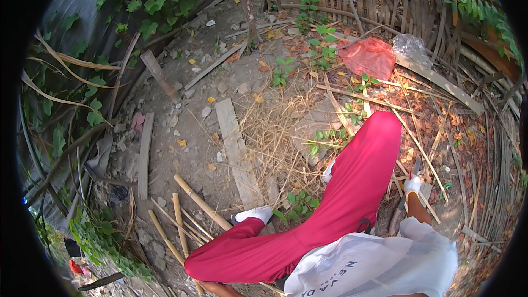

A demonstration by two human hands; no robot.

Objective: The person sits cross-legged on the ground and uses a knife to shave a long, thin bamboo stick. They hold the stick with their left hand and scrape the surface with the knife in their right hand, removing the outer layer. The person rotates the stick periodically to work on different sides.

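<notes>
Head view, the only one. R hand (412, 185), in a white glove, is out past my R knee (383, 127), fingers closed round a knife (417, 165); no gap visible in the grip. Blade sticks out of the fist, pointing fwd, away from me. Grip is partly lost to small scale, so can't tell exact finger placement on the handle.

Bamboo poles (201, 202) are on the opp. side, by my L knee (193, 264): long axes slant fwd & L, near ends running in under the leg. L hand is hidden behind that knee; just a strip of L forearm (220, 289) shows at the lower edge, so can't tell if it's open or has hold of anything.

Key relation: knife far R, poles far L, both legs btwn. Blade pts fwd, poles slant off L, so the axes don't line up. L arm is clearly nearer the poles; R would have to cross my lap.

Pose: R arm is out to the side, R forearm (419, 210) angled fwd & slightly in. L arm goes low & outward behind the knee. L shoe (256, 214) is on the ground just beside the thickest pole, w/ a plank (234, 148) & straw (280, 126) ahead.
</notes>
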